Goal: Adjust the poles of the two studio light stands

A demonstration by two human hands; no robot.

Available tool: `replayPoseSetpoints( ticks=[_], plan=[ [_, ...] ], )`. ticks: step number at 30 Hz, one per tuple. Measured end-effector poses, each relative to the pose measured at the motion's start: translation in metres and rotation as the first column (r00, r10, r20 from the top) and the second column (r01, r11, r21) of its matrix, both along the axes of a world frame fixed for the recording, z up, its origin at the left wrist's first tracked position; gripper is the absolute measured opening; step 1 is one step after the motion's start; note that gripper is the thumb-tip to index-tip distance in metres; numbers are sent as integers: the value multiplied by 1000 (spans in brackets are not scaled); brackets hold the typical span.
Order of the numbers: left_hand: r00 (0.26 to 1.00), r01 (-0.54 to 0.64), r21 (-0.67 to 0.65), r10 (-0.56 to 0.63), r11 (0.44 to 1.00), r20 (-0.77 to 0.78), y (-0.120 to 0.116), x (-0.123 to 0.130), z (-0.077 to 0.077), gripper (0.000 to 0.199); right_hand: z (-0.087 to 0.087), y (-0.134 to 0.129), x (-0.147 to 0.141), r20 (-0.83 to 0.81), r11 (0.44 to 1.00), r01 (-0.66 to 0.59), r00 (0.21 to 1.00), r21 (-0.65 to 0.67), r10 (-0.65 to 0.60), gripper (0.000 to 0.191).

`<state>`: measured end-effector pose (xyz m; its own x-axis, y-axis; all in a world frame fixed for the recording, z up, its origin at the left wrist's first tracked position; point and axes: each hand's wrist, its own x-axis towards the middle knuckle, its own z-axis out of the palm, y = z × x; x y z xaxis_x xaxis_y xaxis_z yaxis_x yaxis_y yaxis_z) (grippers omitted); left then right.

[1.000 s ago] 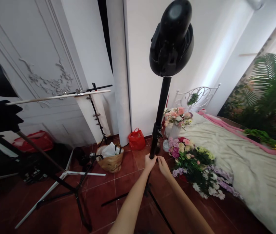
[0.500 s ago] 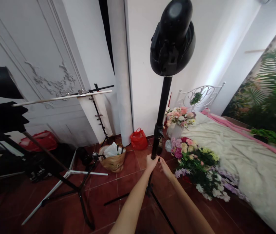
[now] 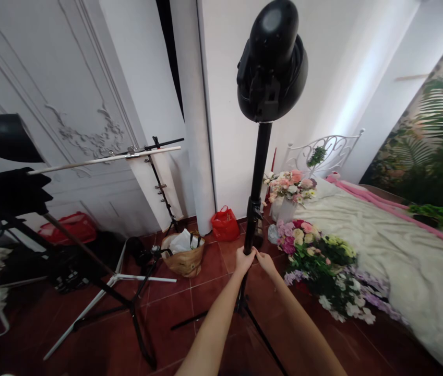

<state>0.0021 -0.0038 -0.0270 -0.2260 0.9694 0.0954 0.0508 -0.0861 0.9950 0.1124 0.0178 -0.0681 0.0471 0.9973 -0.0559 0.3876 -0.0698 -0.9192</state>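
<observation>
A black light stand (image 3: 261, 156) rises in front of me, with a black studio light (image 3: 272, 68) on its top. Wrapped around the lower part of its pole is my left hand (image 3: 244, 259). My right hand (image 3: 264, 261) is closed beside it at the pole's right side, its fingertips pinched together at a small knob that they now mostly cover. Below both hands the stand's legs (image 3: 262, 334) spread over the floor. Another clamp knob (image 3: 258, 213) sits higher up the pole.
To the right are artificial flowers (image 3: 319, 256) and a bed with a cream cover (image 3: 401, 250). A woven basket (image 3: 184, 258) and a red bag (image 3: 225, 224) stand by the wall. On the left, another studio light (image 3: 6, 138) and a white-legged stand (image 3: 115, 279) occupy the tiled floor.
My right hand's fingers have closed in at the pole, where they were more spread before. My left hand keeps its grip. The light head has shifted slightly left in view.
</observation>
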Motion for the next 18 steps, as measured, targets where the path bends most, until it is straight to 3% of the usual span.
replayPoseSetpoints(
  ticks=[5,9,12,15,18],
  plan=[
    [1000,4,6,-4,1000,14,1,0,-3,15,-2,11,4,45,992,35,999,-117,-30,46],
    [1000,-4,7,4,1000,10,-1,0,1,13,-2,7,-4,4,993,74,997,-91,-74,37],
    [1000,-7,-3,7,1000,16,-3,0,6,11,-3,-4,-10,-106,997,55,993,59,-48,38],
    [1000,1,-1,-1,1000,25,-5,0,11,10,-6,-18,-8,-207,966,57,978,253,-3,41],
    [1000,-7,-12,8,1000,19,-7,0,14,11,-7,-28,-3,-208,958,79,978,276,-21,44]
  ],
)
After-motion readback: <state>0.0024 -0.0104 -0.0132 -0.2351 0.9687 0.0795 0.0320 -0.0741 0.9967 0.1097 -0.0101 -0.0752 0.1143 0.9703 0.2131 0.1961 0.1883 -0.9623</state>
